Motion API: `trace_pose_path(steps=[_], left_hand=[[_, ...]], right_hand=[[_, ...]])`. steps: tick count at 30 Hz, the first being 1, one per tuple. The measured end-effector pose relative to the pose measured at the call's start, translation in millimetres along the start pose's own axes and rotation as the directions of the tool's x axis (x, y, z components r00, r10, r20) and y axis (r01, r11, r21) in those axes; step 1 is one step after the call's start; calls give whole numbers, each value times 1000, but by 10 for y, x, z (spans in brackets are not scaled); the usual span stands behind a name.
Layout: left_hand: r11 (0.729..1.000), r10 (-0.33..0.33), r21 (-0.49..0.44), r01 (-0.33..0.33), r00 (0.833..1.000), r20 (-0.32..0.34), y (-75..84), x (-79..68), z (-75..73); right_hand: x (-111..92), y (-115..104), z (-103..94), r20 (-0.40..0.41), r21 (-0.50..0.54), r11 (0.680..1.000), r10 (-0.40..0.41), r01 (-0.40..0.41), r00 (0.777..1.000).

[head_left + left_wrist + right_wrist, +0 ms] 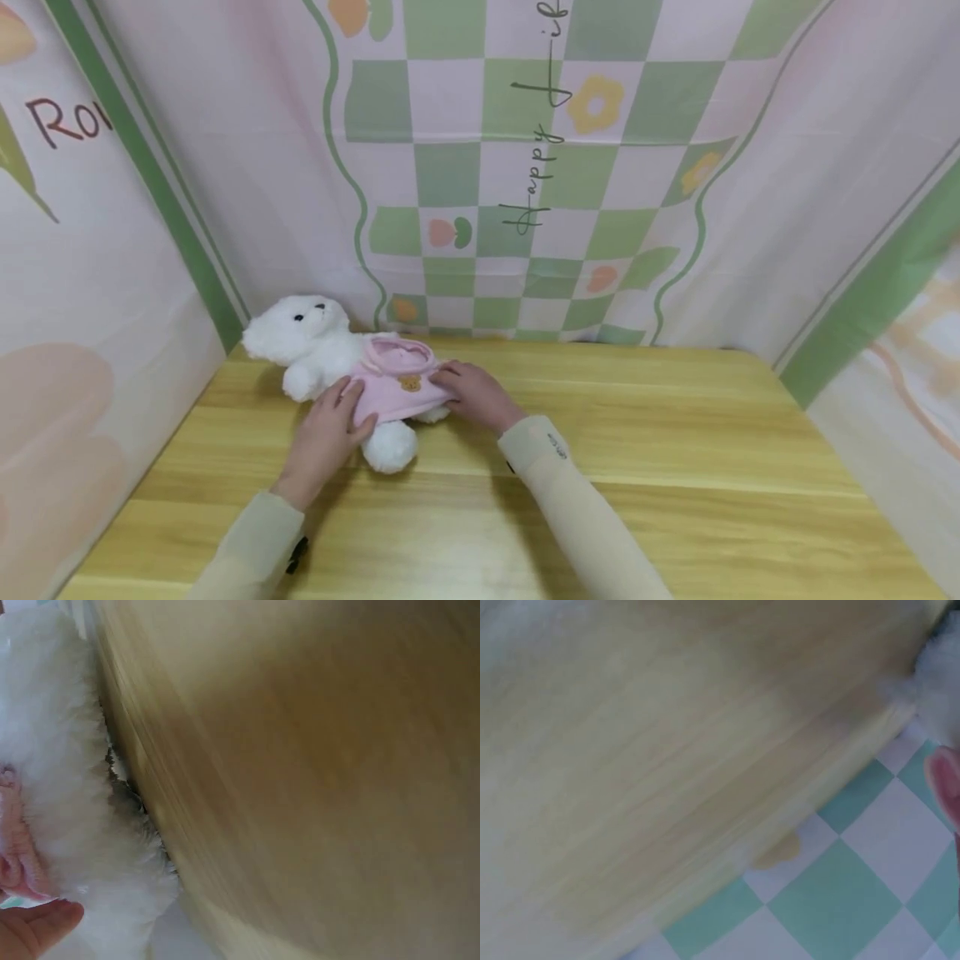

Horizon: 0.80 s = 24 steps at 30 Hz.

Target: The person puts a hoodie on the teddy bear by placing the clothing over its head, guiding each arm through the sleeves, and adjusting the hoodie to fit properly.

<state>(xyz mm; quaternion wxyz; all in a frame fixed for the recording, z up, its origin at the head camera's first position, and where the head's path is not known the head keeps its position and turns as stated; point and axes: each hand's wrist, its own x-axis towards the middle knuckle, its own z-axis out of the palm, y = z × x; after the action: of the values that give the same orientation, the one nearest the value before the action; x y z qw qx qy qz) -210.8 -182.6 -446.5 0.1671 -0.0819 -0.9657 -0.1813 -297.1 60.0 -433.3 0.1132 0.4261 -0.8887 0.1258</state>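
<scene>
A white plush bear [288, 333] lies on the wooden table with its head toward the back left. Around its lower body sits a small pink hoodie [397, 400] with a brown bear patch; its round neck opening faces up, and the bear's feet stick out below. My left hand [322, 437] pinches the hoodie's near left side between thumb and fingers. On the far right side, my right hand [482, 396] holds the hem. White fur [56, 735] and pink cloth [19, 847] show beside my left fingers [52, 924]. The right wrist view catches only a fingertip [943, 784] near fur.
The wooden table [675, 467] stretches away to the right and toward me. Behind it hangs a green-and-white checked backdrop [517, 175] with flowers and lettering. Printed cloth panels [112, 275] stand at the left and right sides.
</scene>
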Motion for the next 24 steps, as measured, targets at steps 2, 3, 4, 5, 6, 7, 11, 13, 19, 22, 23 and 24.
trace_pose_path(steps=[2,3,4,5,6,7,11,13,19,22,23,24], left_hand=[[1000,13,-8,-13,1000,-9,-2,0,8],[1000,19,-9,-19,1000,-14,-3,0,14],[1000,23,-12,-23,1000,-18,-1,-1,18],[1000,27,-13,-28,999,-23,0,-4,20],[999,31,-14,-31,999,-26,0,-6,24],[999,33,-15,-33,999,-28,1,-6,31],[999,36,-26,-37,999,-32,11,-2,48],[999,38,-29,-39,999,-31,19,2,48],[999,31,-30,-32,999,-28,31,-8,39],[999,26,-31,-27,999,-24,30,-20,39],[999,23,-31,-24,999,-22,31,-22,38],[999,20,-32,-20,1000,-18,32,-25,37]], right_hand=[[-5,-3,2,-29,-5,1000,-9,9,1000],[-10,-2,5,-43,-9,1000,-12,11,999],[-15,-1,10,-59,-15,1000,-17,16,998],[-17,0,15,-75,-19,1000,-25,24,997],[-20,3,23,-87,-25,999,-33,31,996],[-22,6,33,-100,-34,999,-41,38,994],[-27,14,62,-150,-78,996,-46,35,988],[-29,17,61,-158,-78,997,-29,17,987],[-19,33,61,-28,6,999,47,-46,999],[-7,19,74,24,47,996,76,-77,997],[2,7,76,27,64,994,87,-88,996],[12,-8,77,27,71,992,99,-101,995]])
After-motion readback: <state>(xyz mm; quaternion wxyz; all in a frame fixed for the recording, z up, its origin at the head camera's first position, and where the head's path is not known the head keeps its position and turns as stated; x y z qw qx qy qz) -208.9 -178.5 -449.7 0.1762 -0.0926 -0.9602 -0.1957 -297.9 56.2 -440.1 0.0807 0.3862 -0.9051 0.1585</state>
